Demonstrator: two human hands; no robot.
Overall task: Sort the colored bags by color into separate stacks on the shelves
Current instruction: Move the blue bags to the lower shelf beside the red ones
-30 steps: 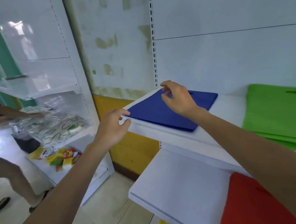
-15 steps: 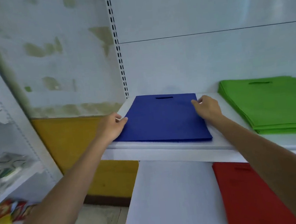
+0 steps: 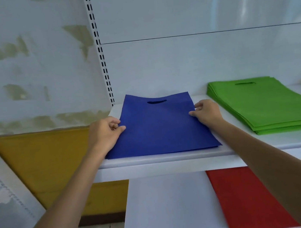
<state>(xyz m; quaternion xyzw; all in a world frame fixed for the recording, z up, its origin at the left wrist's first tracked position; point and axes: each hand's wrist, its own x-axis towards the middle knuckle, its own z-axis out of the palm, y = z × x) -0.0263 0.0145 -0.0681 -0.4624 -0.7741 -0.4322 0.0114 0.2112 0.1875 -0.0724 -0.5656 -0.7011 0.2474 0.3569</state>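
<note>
A flat blue non-woven bag with a cut-out handle slot is laid on the upper white metal shelf. Its slot end is turned towards the back panel and is slightly lifted there. Its left edge is pinched by the left hand, with the thumb laid on top of the fabric and the fingers curled at the edge, so that grip is clamped on the bag. Its right edge is pinched likewise by the right hand, the grip closed on the fabric between thumb and forefinger. At the near right corner a 2nd blue layer is seen beneath. On the same shelf, to the right and apart from the blue one, a stack of green non-woven bags is set. On the lower white shelf a flat red bag is laid at the right, partly covered by the right forearm. A slotted white upright is fixed behind the upper shelf's left end, and a yellow-painted wall band is seen at the left.
</note>
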